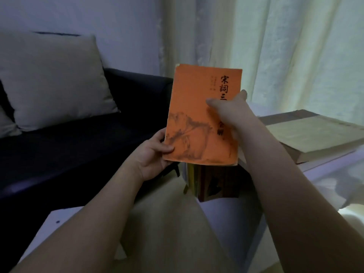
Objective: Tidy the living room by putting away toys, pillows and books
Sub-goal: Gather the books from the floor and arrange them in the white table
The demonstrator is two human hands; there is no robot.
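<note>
The left hand (155, 149) pinches the lower left corner of an orange paperback book (199, 119), thumb on the cover. The right hand (229, 113) clamps the book's right edge, thumb across the cover, fingers behind. The book is held upright in the air, cover toward the camera. Directly below the book stand several upright books (212, 184). Right of it a thick pale book (313, 134) lies flat. Left of it a dark sofa (78, 150) carries a beige pillow (53, 79).
</note>
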